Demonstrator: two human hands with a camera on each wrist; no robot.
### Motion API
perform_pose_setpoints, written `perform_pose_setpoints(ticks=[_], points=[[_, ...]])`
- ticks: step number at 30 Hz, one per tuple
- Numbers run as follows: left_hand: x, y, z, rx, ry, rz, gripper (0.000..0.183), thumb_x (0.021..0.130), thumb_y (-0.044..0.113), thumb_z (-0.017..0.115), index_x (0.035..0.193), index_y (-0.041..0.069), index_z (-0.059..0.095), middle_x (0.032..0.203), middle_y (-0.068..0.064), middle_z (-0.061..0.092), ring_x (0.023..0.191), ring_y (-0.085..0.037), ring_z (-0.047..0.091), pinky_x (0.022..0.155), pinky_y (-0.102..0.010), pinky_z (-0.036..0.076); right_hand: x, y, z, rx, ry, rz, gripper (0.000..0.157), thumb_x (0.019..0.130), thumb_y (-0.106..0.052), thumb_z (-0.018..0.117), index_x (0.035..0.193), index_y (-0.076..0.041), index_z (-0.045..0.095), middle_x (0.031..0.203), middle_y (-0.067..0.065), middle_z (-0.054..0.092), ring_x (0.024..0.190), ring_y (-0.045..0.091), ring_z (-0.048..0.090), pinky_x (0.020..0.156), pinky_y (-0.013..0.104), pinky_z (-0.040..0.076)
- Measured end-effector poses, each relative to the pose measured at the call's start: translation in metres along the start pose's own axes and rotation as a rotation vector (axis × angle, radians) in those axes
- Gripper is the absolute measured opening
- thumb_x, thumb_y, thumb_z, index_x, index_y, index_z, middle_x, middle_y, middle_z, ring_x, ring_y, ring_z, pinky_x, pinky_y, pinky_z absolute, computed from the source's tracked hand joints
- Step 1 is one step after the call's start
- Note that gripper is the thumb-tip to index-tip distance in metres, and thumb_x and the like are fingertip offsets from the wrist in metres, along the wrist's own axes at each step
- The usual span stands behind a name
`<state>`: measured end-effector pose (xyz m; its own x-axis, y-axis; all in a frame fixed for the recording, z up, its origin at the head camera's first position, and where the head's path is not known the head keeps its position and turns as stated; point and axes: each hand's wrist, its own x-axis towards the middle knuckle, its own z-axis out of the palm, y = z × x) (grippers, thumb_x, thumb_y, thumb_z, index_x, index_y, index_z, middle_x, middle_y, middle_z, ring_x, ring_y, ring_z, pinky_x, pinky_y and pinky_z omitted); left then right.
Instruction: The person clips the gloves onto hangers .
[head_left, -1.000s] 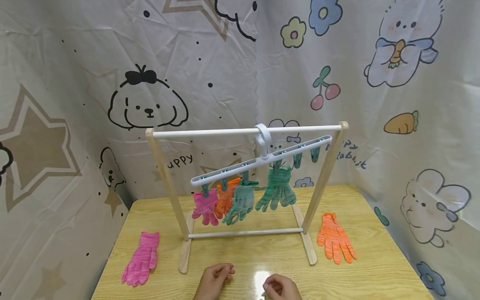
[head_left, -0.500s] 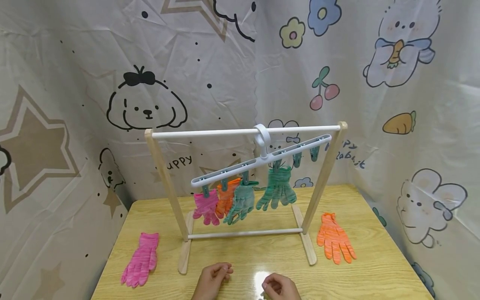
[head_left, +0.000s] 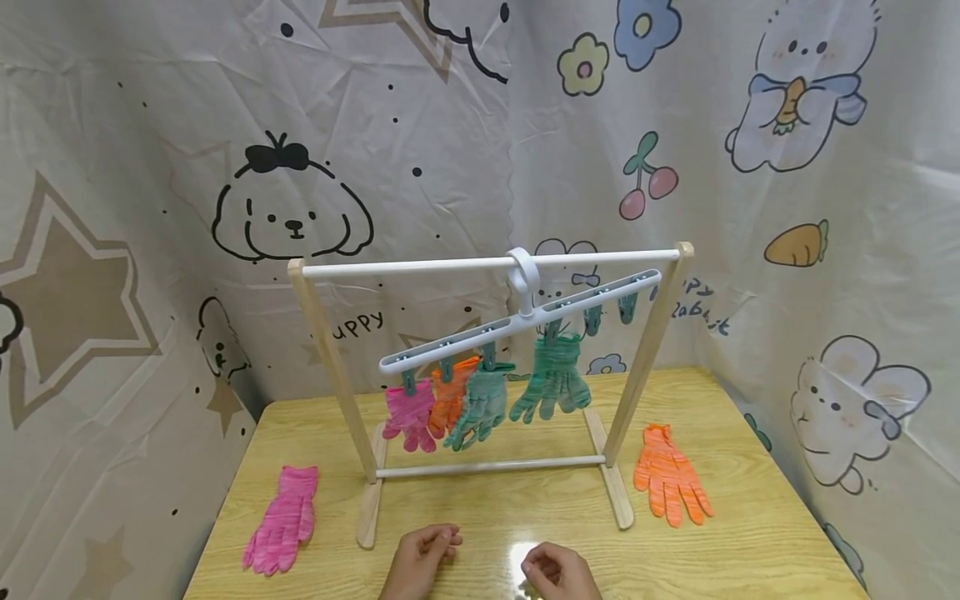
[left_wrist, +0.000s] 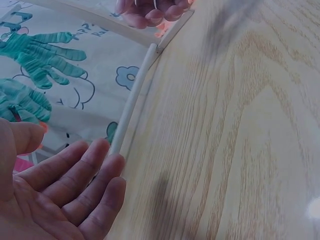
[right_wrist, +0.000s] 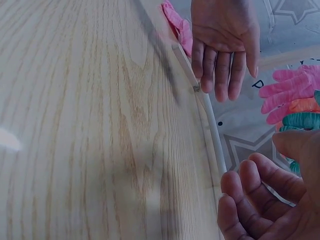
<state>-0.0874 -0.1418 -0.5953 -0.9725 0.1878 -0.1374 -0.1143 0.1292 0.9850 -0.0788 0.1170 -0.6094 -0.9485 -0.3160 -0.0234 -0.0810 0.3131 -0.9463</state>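
Both hands are idle over the table's front part, holding nothing. My left hand [head_left: 422, 557] has its fingers loosely bent, palm turned inward in the left wrist view. Opposite it, my right hand [head_left: 558, 570] shows relaxed, slightly curled fingers in the right wrist view. Beyond them a tilted white clip hanger [head_left: 480, 335] hangs from the rack's top bar [head_left: 420, 267]. Its clips carry a pink glove [head_left: 410, 414], an orange glove [head_left: 450, 396] and two green gloves, one nearer the middle [head_left: 486, 398] and one further right [head_left: 558, 379]. The two rightmost clips [head_left: 627, 308] hold nothing.
A pink glove [head_left: 282, 518] lies on the table left of the rack, an orange glove [head_left: 670, 475] right of it. The rack's wooden feet [head_left: 617, 498] reach toward the front. A printed curtain [head_left: 450, 125] surrounds the wooden table [head_left: 495, 517].
Both hands stay almost still, with only a slight shift of the left hand. The head view has moved a little; gloves, hanger and rack stand as before.
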Motion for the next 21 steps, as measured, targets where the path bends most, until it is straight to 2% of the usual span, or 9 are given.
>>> perform_pose_setpoints(ticks=[10,17,21], points=[[0.003,-0.002,-0.003,0.013,0.019,0.014,0.049,0.098,0.027,0.047,0.117,-0.017,0.055,0.105,-0.026,0.065,0.092,-0.031,0.063,0.08,-0.036,0.053,0.003,-0.003,0.0,0.009,-0.003,-0.009,0.02,0.092,-0.023,0.057,0.09,-0.004,0.067,0.074,-0.006,0.062,0.064,0.002,0.057,0.059,0.024,0.052],[0.002,0.001,-0.011,0.057,0.048,-0.012,0.051,0.099,0.029,0.043,0.12,-0.017,0.054,0.107,-0.024,0.065,0.092,-0.027,0.064,0.081,-0.035,0.053,0.006,-0.006,0.004,-0.01,0.021,-0.105,0.019,0.092,-0.021,0.057,0.089,-0.005,0.066,0.075,-0.007,0.062,0.066,0.001,0.058,0.06,0.025,0.052],[0.001,0.0,-0.016,0.064,0.078,-0.001,0.053,0.099,0.03,0.044,0.12,-0.018,0.054,0.107,-0.024,0.065,0.091,-0.027,0.064,0.082,-0.035,0.052,0.009,-0.007,0.009,-0.029,0.021,-0.139,0.019,0.092,-0.022,0.058,0.088,-0.006,0.066,0.075,-0.007,0.062,0.065,0.001,0.056,0.058,0.024,0.051]])
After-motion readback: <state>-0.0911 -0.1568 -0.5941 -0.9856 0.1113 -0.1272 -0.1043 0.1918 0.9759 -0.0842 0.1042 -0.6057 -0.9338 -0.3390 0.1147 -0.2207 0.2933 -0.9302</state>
